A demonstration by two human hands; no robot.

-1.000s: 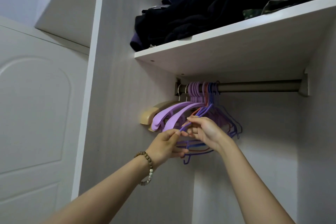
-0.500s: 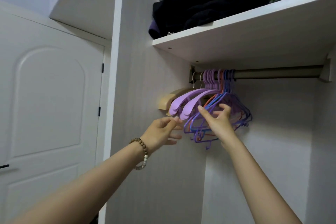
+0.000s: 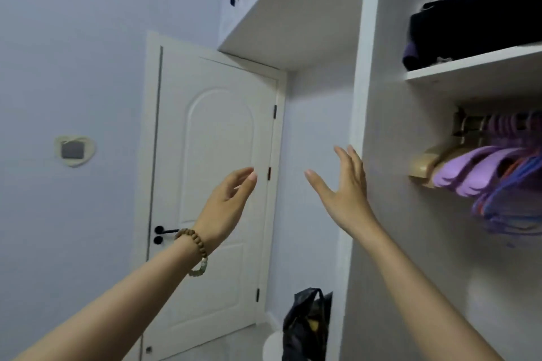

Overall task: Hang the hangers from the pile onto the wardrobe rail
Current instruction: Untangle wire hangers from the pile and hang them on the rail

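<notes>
Several purple, blue and orange hangers (image 3: 498, 182) hang bunched on the wardrobe rail (image 3: 475, 121) at the far right, with a beige hanger (image 3: 431, 160) at the left end of the bunch. Both my hands are raised in the air left of the wardrobe and hold nothing. My left hand (image 3: 227, 202), with a bead bracelet on its wrist, has relaxed fingers in front of the door. Fingers spread, my right hand (image 3: 344, 190) is beside the wardrobe's side panel (image 3: 359, 114). The pile of hangers is out of view.
A white shelf (image 3: 469, 67) above the rail carries dark folded clothes (image 3: 469, 20). A closed white door (image 3: 217, 184) with a black handle stands ahead. A black plastic bag (image 3: 308, 328) sits on the floor by the wardrobe's side panel.
Both hands have let go of the hangers and pulled away to the left. The view has swung left, so the rail now sits at the right edge.
</notes>
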